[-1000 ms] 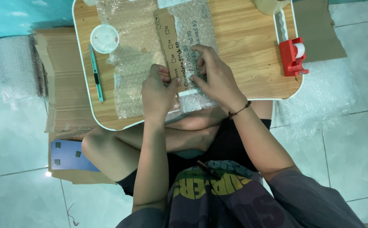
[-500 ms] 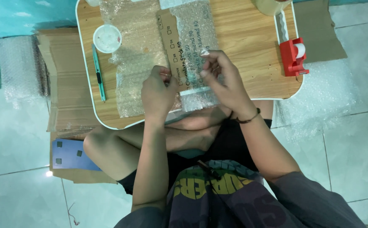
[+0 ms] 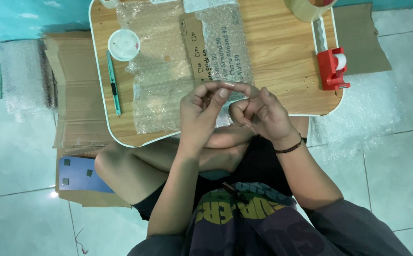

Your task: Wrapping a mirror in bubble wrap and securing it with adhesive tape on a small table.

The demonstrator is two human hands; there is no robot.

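So your left hand [image 3: 199, 111] and right hand [image 3: 258, 114] are up over the near table edge [image 3: 121, 137], fingertips pinched together on something tiny, can't tell what. Bubble wrap [image 3: 161, 71] lies flat just behind them, red tape dispenser [image 3: 332, 68] off right.

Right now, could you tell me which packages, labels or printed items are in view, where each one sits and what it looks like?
Bubble-wrapped package: middle of the wooden lap table, just beyond the hands, oblong, clear wrap.
Cardboard label strip: along the package's left edge, brown, with small checkboxes and dark print.
Flattened cardboard boxes: stacked on the floor left of the table, brown.
Blue card: floor beside the knee, with small dark squares.
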